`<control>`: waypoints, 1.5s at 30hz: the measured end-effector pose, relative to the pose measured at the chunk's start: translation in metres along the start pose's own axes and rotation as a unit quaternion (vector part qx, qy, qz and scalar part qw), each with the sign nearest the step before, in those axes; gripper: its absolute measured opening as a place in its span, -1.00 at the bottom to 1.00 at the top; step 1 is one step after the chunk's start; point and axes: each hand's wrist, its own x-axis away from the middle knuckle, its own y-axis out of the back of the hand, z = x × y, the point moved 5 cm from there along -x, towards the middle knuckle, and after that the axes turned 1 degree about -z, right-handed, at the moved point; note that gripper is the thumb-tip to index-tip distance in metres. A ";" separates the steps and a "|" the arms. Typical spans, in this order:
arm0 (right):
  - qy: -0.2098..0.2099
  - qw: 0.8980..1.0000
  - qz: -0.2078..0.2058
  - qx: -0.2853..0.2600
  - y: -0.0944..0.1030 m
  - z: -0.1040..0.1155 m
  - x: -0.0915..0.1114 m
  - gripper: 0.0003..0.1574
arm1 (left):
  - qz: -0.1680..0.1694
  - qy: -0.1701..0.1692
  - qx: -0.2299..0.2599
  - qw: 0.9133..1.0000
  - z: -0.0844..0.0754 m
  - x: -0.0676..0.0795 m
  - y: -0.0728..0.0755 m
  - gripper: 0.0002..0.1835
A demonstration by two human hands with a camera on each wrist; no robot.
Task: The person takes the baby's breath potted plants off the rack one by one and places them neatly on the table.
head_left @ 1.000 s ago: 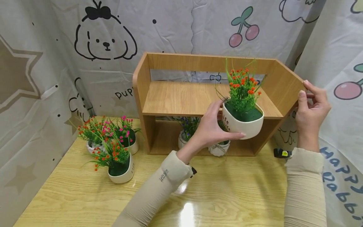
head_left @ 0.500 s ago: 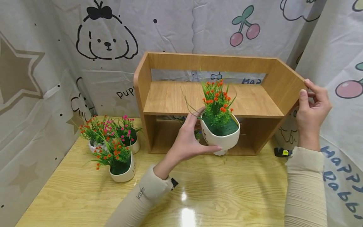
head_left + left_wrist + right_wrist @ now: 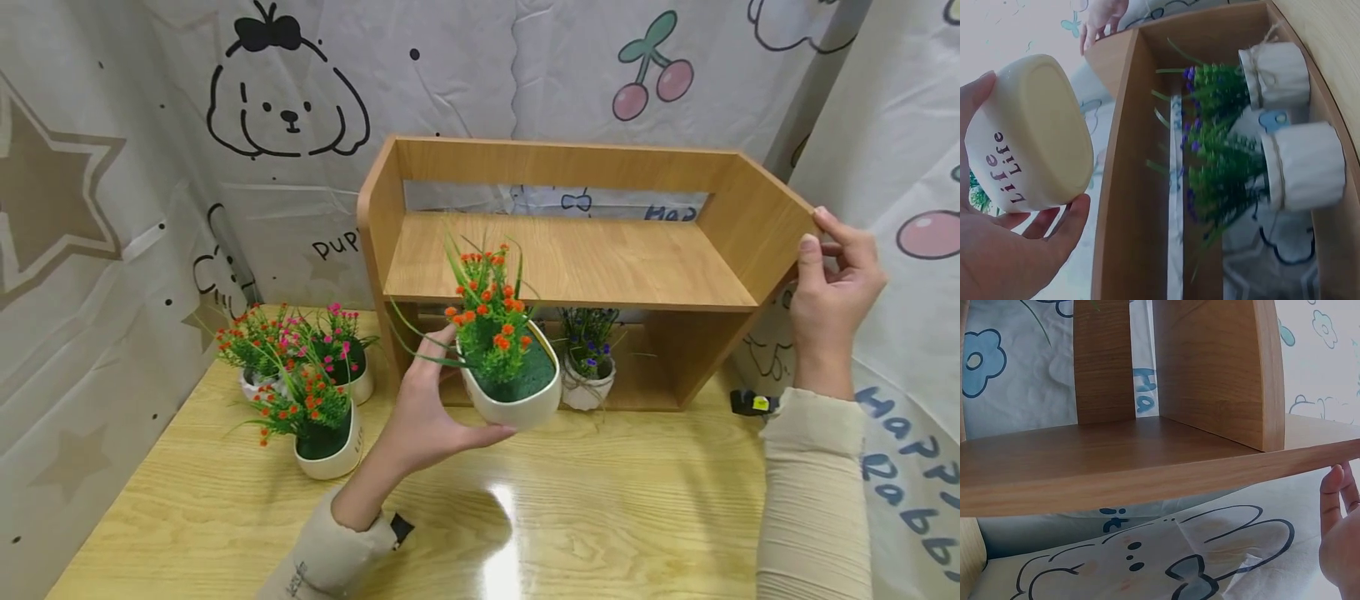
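One left hand [image 3: 431, 425] is clamped on one white pot [image 3: 521, 411], thumb along one side and fingers round the other, holding it up in front of the lower opening of one wooden shelf [image 3: 600, 258]. The pot bears orange flowers [image 3: 491, 321] over one green pad, and the left wrist view shows the word "Life" twice on its wall.

Reckoned from that pot in the head view, one right hand [image 3: 840, 287] lies between 2 and 3 o'clock, thumb and fingers together on the edge of the shelf's side panel. Two white pots with purple flowers [image 3: 1204, 134] stand inside the lower level, one visible at 3 o'clock. At 9 o'clock, three potted plants [image 3: 300, 387] cluster on one table [image 3: 600, 508], two orange-flowered and one pink, though their overlapping leaves make that count less certain.
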 end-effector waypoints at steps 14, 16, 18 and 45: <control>-0.008 1.000 -0.001 0.007 0.000 -0.011 -0.004 -0.66 | -0.091 0.040 0.029 0.995 0.010 0.061 0.085 0.29; -0.006 1.000 -0.001 0.009 0.001 -0.012 -0.004 -0.67 | -0.114 0.058 0.027 0.991 0.011 0.070 0.099 0.25; -0.005 1.000 -0.001 0.010 0.002 -0.013 -0.004 -0.67 | -0.134 0.072 0.022 0.988 0.012 0.077 0.111 0.24; -0.006 1.000 -0.008 -0.007 0.000 0.005 0.000 -0.67 | -0.301 0.166 -0.095 0.934 0.077 0.118 0.230 0.29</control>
